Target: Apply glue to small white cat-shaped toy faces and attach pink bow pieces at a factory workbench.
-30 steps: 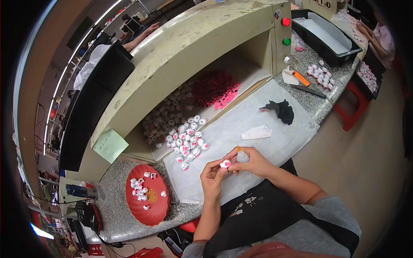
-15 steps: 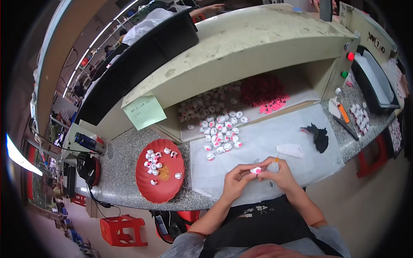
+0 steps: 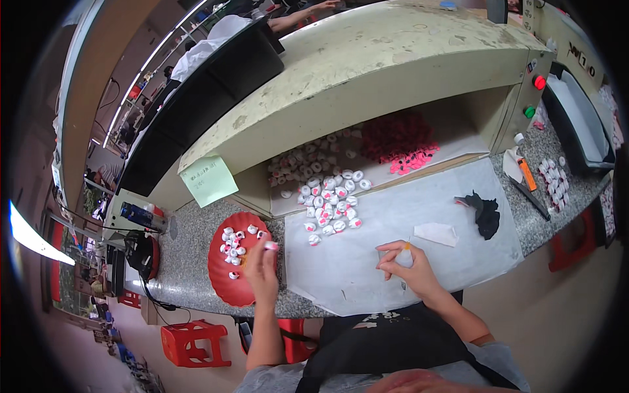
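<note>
My left hand (image 3: 262,278) is over the right edge of a red scalloped plate (image 3: 218,281). Its fingers are closed on a small white-and-pink piece (image 3: 270,245) at their tips. Several similar round pieces (image 3: 230,245) lie on the plate's far half. Above the white sheet (image 3: 354,268), my right hand (image 3: 413,268) is curled with thumb and fingertips close together; what they hold, if anything, is too small to make out. A yellow band (image 3: 407,246) wraps one of its fingers. Beyond the hands, a heap of white-and-pink pieces (image 3: 331,203) spreads out of the cream housing's opening.
Bright pink pieces (image 3: 409,147) are piled inside the cream housing (image 3: 367,85). A white scrap (image 3: 436,234) and a crumpled black cloth (image 3: 486,216) lie on the sheet's right. An orange-handled tool (image 3: 527,174) sits farther right. A green note (image 3: 208,181) hangs at the housing's left corner.
My left hand has moved left from beside my right hand to the red plate, carrying the small white-and-pink piece. My right hand has stayed over the sheet, shifting slightly left.
</note>
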